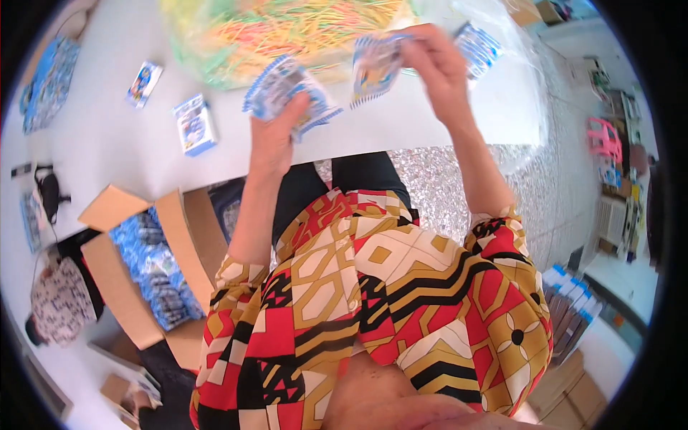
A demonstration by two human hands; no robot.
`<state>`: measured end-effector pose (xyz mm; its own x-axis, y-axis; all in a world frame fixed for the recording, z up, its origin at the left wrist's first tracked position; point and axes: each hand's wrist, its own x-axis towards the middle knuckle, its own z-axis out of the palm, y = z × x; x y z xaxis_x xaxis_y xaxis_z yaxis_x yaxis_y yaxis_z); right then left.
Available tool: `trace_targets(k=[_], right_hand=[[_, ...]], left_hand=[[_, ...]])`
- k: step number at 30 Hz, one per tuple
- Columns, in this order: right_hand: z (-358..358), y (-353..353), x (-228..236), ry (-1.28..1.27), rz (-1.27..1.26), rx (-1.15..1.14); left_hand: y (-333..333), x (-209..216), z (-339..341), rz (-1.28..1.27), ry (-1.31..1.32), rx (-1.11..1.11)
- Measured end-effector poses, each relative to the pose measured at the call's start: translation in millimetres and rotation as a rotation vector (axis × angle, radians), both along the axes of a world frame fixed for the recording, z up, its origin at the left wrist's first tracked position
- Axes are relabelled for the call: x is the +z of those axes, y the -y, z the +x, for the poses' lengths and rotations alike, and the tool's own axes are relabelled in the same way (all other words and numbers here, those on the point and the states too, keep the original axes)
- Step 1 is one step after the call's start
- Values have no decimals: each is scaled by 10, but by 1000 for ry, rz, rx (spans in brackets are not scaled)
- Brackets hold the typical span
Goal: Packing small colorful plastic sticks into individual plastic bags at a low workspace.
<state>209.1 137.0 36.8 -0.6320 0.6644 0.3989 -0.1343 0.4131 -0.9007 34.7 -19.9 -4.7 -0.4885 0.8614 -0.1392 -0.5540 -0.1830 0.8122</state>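
Note:
Above the near edge of the white table, my left hand (278, 132) grips several blue-and-white plastic packets (281, 84), its thumb lying across them. To its right, my right hand (438, 66) pinches the upper corner of another blue-and-white packet (375, 68), which hangs tilted and is slightly blurred. The two hands are apart. Just beyond them lies a large clear plastic bag (204, 54) full of thin yellow, orange, red and green sticks (301, 36). Another blue packet (476, 51) rests on the table behind my right hand.
A small blue-and-white box (194, 125) and a small packet (145, 84) lie on the table (107, 143). An open cardboard box (122, 287) of blue packets (154, 265) stands lower left. Another person (61, 301) is at far left; a pink stool (605, 140) stands at right.

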Motion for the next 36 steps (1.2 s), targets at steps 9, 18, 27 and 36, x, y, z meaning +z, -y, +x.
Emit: trace_targets(k=[9,18,27,36], right_hand=[[787,-395,-728,87,-165,-316],[1287,-997,-1096,426,367,-865],[455,-281,-430,231,483,-545],[-282,189,-5,343,229,179]], left_hand=[[-48,-67,80,-89,-10,-55],[-105,-56,109,-60,-45,-185],[-49,8,102,-62,-116,-90],[-7,85,162,-55,-178,-98]])
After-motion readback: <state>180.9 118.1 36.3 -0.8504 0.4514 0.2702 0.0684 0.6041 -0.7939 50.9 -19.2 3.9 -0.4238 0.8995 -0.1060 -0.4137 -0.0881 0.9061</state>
